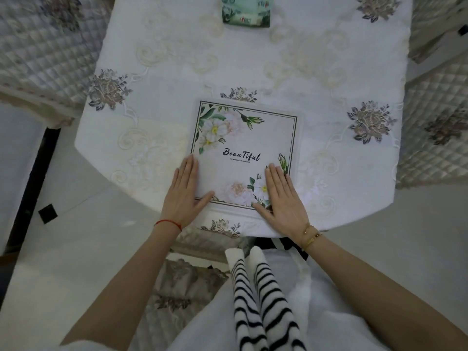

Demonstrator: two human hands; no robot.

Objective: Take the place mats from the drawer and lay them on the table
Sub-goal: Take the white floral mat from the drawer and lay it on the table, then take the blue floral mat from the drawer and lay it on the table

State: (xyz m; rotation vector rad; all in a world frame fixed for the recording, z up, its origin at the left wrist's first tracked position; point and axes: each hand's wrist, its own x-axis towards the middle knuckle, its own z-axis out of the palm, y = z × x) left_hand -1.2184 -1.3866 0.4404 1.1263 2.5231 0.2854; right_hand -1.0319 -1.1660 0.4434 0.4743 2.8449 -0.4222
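I am pressing my left hand [183,192] and right hand [281,198] flat, fingers straight and together, gripping nothing, on the near corners of the place mat [244,153] lying on the table [157,79] near its front edge. My palms are hiding both corners. A green packet [245,10] is being cut off at the top.

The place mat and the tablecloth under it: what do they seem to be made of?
Place mat: probably smooth, wipeable plastic or coated sheet; it lies stiff and flat, with crisp printed flowers. Tablecloth: white woven fabric, matte, with raised embroidered flowers.
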